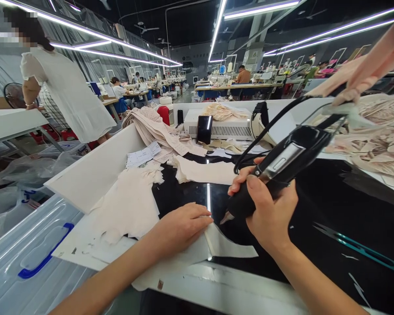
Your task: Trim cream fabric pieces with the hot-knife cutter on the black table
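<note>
My right hand (268,210) is closed around a black corded cutting tool (279,168), whose metal tip (226,217) touches a pale fabric piece (228,245) on the glossy black tabletop (331,205). My left hand (184,225) lies flat with fingers together, pressing the same fabric just left of the tip. The tool's black cord (276,118) loops up and away to the right.
A stack of cut pale pieces (128,205) lies left, against a white side board (95,168). Folded cloth (202,170), paper slips (144,154), a white box (221,127), a red bottle (164,114) stand behind. A person in white (62,96) stands far left. Another person's hand (364,74) holds lace top right. Teal-handled scissors (361,249) lie right.
</note>
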Demonstrator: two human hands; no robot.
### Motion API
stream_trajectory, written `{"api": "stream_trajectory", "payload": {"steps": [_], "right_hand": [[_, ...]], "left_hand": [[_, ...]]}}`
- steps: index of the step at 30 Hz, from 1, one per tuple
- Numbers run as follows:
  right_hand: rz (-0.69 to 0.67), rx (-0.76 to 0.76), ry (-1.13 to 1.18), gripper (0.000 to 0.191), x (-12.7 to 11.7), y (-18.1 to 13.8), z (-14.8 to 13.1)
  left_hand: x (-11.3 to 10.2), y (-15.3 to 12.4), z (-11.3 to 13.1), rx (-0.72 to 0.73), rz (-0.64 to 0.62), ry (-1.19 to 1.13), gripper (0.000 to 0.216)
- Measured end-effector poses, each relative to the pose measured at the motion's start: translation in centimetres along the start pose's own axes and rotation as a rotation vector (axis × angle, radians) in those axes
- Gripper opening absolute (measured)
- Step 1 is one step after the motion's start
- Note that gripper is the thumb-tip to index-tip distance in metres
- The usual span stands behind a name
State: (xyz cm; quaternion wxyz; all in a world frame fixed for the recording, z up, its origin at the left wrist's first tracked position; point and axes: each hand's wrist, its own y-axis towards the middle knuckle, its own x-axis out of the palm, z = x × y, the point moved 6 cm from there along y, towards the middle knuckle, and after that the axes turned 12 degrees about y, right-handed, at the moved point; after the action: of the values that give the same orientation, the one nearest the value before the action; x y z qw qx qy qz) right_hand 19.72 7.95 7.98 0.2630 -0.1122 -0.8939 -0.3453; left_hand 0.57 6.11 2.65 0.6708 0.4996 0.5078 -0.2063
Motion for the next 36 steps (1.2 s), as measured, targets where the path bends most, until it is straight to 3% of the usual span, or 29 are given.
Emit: {"api": "stream_trajectory", "payload": {"steps": [7,27,36], "right_hand": [[-0.009,0.007,-0.003,0.044,0.1,-0.3,0.1],[-0.051,-0.001,-0.057,0.027,0.8,-1.2,0.7],[-0.011,-0.005,-0.049,0.038,0.1,-1.6,-0.1]], "left_hand": [[0.3,0.4,1.0,-0.01,-0.118,-0.035,0.029],[0.2,-1.2,1.4,-0.015,-0.063,-0.017,0.025],[0.7,-1.6,1.4,-0.027,-0.1,0.016,0.026]]}}
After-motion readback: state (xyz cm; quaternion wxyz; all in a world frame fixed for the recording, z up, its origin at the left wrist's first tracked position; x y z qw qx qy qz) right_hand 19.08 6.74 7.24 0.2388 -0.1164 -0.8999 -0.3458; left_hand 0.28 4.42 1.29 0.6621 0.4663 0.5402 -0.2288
